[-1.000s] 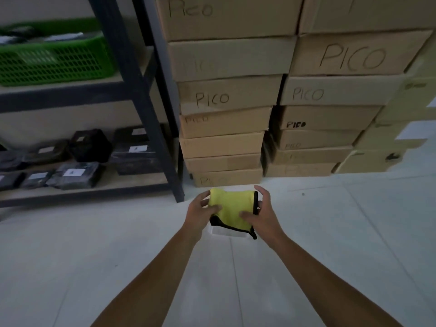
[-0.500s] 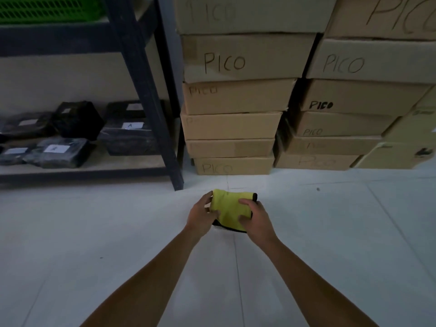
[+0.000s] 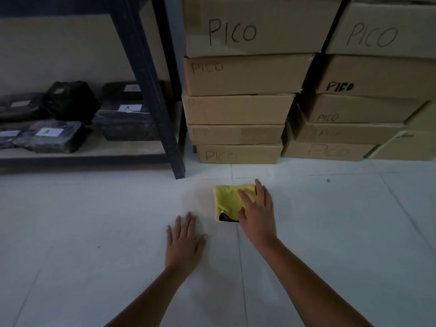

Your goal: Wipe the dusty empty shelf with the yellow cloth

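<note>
Barely begun, by the look of it. Folded yellow cloth (image 3: 230,200) lying on the white tiled floor (image 3: 330,232) at the centre of the frame, just below the stacked cardboard boxes (image 3: 238,109) marked PICO. Right hand (image 3: 257,213) laid flat over the cloth's right side, fingers spread and pressing rather than curled round it, so no real grip yet. Left hand (image 3: 184,241) spread wide and flat on bare floor to the lower left of the cloth, near it but not touching, holding nothing. Dark metal shelf (image 3: 146,74) in the upper left of the frame, its low board loaded with black wrapped packages (image 3: 59,135) (hardly the empty one meant). No empty dusty shelf in view at all. Still to do, judging from this: gather up the cloth, find that shelf, wipe it.
</note>
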